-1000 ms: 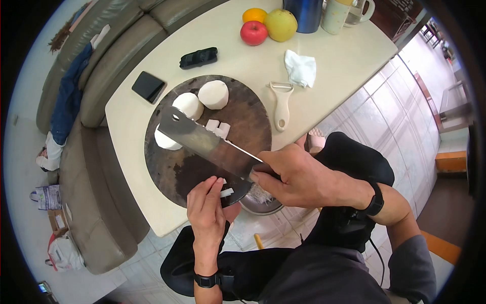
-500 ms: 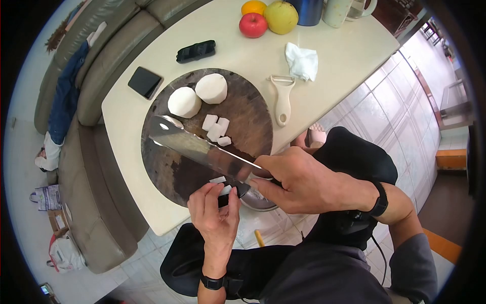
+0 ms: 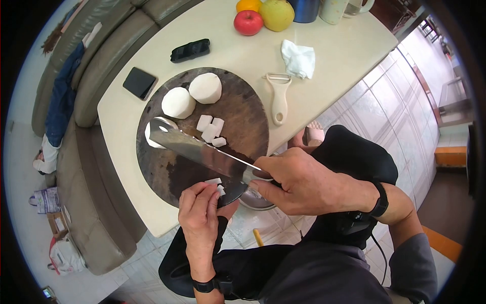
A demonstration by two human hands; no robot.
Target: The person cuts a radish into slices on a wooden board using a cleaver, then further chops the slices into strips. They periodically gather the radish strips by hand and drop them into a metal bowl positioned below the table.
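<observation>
My right hand (image 3: 301, 180) is wrapped round the handle of a kitchen knife (image 3: 205, 151), whose broad blade slants up and left above a round dark chopping board (image 3: 245, 109). At the board's near edge, the fingers of my left hand (image 3: 199, 210) are pressed together on a small white vegetable piece (image 3: 220, 190). Another white piece (image 3: 213, 181) lies just beyond those fingertips. Several cut chunks (image 3: 207, 130) sit mid-board. Two thick peeled white rounds (image 3: 178, 103) rest farther back, and a third round (image 3: 152, 136) is partly hidden by the blade tip.
A peeler (image 3: 279, 101) and a crumpled white tissue (image 3: 297, 58) lie right of the board. A phone (image 3: 139, 83) and a black object (image 3: 190, 50) are behind it. Fruit (image 3: 248, 23) stands at the back. A metal bowl (image 3: 255, 200) shows below the table edge.
My left hand has moved left and its fingers have drawn together on the white piece. The knife stays in my right hand; more of the third round shows. The view has shifted slightly.
</observation>
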